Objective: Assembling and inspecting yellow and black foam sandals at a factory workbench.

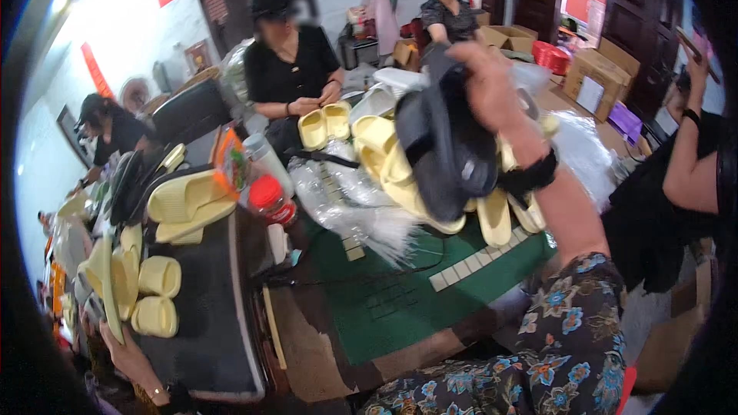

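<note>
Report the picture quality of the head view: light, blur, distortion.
Head view: strong fisheye bending, black rim around the frame; bright glare on the white wall upper left; the right hand and the dark slipper it grips are motion-blurred; the clear plastic bags catch shine; faces are blurred out.

Soft daylight, motion blur, fisheye-warped edges

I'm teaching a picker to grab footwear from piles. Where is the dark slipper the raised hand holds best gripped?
Probably at its upper end, where the right hand already clasps it, coming from above. The dark slipper hangs lengthwise over the pale yellow slippers, so its top edge is free while its lower part lies against the pile.
</note>
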Demonstrator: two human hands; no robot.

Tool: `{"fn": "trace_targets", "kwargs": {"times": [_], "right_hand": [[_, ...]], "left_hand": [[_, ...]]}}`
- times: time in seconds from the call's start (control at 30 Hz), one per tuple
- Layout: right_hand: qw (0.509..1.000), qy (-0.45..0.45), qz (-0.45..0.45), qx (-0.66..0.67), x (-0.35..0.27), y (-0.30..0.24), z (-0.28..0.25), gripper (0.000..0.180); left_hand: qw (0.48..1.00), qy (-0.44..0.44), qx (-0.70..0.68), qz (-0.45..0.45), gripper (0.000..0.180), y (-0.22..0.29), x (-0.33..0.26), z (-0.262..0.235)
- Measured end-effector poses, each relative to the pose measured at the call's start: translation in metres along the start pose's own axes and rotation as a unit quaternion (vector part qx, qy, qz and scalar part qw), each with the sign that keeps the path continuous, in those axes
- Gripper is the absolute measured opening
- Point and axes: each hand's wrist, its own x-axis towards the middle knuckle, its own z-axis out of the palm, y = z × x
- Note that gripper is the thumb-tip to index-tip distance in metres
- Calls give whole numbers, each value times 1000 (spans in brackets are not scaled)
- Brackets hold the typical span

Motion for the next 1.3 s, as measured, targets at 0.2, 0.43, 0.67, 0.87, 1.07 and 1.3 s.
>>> {"fn": "trace_targets", "kwargs": {"times": [0.2,0.43,0.67,0.87,1.07,1.3], "right_hand": [[967,49,51,-244,39,43,-17,52],[840,-224,206,450,-93,-102,40,44],[516,-394,466,601,-207,-204,54,78],[618,-389,462,504,-260,-182,51,79],[662,-466,433,396,-272,-186,45,77],[785,-477,302,255,-270,-204,63,70]], "left_hand": [[977,35,-193,-88,32,99,-6,-102],[928,-36,-331,167,34,215,-47,-150],[767,-216,-486,361,36,311,-128,-114],[780,-307,-487,247,48,304,-128,-56],[899,-320,-250,165,58,280,-123,0],[853,-377,-341,116,39,273,-131,3]]}}
